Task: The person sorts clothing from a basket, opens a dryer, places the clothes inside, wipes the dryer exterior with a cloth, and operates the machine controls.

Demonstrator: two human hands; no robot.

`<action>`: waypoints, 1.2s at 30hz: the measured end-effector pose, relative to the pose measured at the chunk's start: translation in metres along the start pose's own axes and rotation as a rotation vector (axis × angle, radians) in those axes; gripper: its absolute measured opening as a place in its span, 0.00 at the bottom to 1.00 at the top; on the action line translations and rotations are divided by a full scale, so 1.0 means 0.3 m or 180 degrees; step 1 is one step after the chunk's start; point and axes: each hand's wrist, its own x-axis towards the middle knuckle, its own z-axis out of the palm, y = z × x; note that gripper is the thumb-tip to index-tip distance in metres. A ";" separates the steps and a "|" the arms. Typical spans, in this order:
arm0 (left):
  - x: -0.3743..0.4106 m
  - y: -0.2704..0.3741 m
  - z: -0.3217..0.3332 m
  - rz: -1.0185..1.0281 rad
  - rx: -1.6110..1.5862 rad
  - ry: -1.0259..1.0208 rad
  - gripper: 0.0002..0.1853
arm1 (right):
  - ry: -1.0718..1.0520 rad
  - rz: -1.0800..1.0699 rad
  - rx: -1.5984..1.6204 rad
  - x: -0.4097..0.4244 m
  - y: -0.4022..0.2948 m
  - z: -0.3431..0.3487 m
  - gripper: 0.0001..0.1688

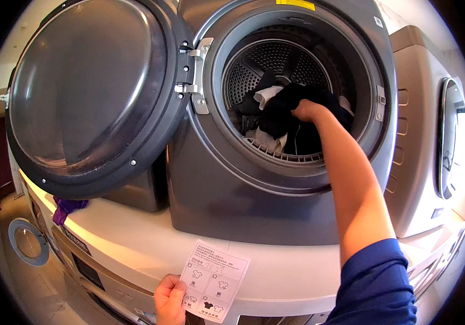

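Note:
My right hand [307, 111] reaches into the drum of a dark grey front-loading dryer [252, 203], its curled fingers gripping a black garment [281, 107]. Around that garment lie other clothes, among them a white cloth [267, 96] to its left and a pale cloth [271, 140] at the drum's lower lip. Low in the view, my left hand [170, 298] pinches the left edge of a paper slip [216, 280]. Printed shirt icons, check boxes and handwriting are on the slip.
The round dryer door [90, 89] stands wide on its hinges at the left. Below it, a purple cloth [66, 208] lies on the white top [143, 227] of the machines underneath. A silver machine [419, 134] is on the right. Another round door [28, 242] hangs ajar at lower left.

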 end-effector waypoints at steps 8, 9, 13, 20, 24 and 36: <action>0.024 -0.062 -0.026 -0.0004 -0.0547 0.0006 0.05 | -0.0709 -0.1157 -0.1107 -0.311 -0.047 0.038 0.20; 0.022 -0.061 -0.020 -0.0037 -0.0578 -0.0002 0.05 | -0.0780 -0.1083 -0.0980 -0.355 -0.058 0.001 0.22; 0.024 -0.061 -0.019 -0.0013 -0.0664 -0.0142 0.05 | -0.0643 -0.0807 -0.0404 -0.470 -0.044 -0.117 0.34; 0.007 0.009 0.008 0.0015 -0.0036 -0.0073 0.04 | 0.0207 -0.0942 0.1038 -0.708 -0.049 -0.221 0.29; 0.000 0.009 0.003 -0.0010 -0.0104 0.0104 0.04 | -0.0211 -0.0630 0.1257 -0.567 -0.082 -0.247 0.34; -0.007 -0.016 -0.010 0.0143 -0.0150 -0.0168 0.05 | -0.0265 -0.0263 -0.1619 -0.110 -0.057 0.026 0.14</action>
